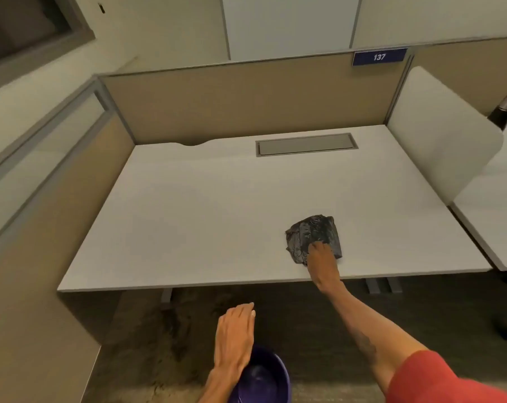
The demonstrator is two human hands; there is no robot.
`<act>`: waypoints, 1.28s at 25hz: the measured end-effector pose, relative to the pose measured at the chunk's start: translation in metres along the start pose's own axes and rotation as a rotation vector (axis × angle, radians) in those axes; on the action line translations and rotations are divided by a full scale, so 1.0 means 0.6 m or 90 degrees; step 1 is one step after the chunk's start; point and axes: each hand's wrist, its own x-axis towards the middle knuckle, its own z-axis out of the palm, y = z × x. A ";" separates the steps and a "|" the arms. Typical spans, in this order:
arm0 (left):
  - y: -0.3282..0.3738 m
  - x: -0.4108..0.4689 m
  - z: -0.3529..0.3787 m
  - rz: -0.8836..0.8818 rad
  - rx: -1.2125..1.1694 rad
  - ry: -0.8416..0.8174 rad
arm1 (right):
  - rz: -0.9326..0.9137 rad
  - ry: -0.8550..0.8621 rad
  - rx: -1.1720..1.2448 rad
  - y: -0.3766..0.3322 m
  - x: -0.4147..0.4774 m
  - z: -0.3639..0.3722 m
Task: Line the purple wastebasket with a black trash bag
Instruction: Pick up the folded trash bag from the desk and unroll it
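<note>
A folded, crumpled black trash bag (309,231) lies on the white desk (205,216) near its front right edge. My right hand (323,263) reaches over the desk edge, its fingers curled down on the near side of the bag. The purple wastebasket (265,379) stands on the carpet in front of the desk at the bottom of the view, with nothing inside it. My left hand (235,335) hovers flat just above the basket's left rim, fingers stretched forward and holding nothing; my wrist hides part of that rim.
Tan cubicle panels close off the desk at the back and left, and a white divider (438,135) stands on the right. A grey cable hatch (306,144) sits in the desktop. A dark bottle (505,114) stands beyond the divider. Desk legs (381,285) are underneath.
</note>
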 end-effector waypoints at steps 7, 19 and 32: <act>0.019 0.100 0.020 0.038 -0.059 0.080 | -0.008 -0.030 -0.026 0.019 0.040 0.059; 0.055 0.095 0.041 -0.010 -0.148 0.064 | 0.177 0.116 0.336 0.052 0.047 -0.007; 0.254 0.132 -0.025 -0.237 -0.855 -0.078 | 0.218 0.230 0.937 0.053 -0.059 -0.144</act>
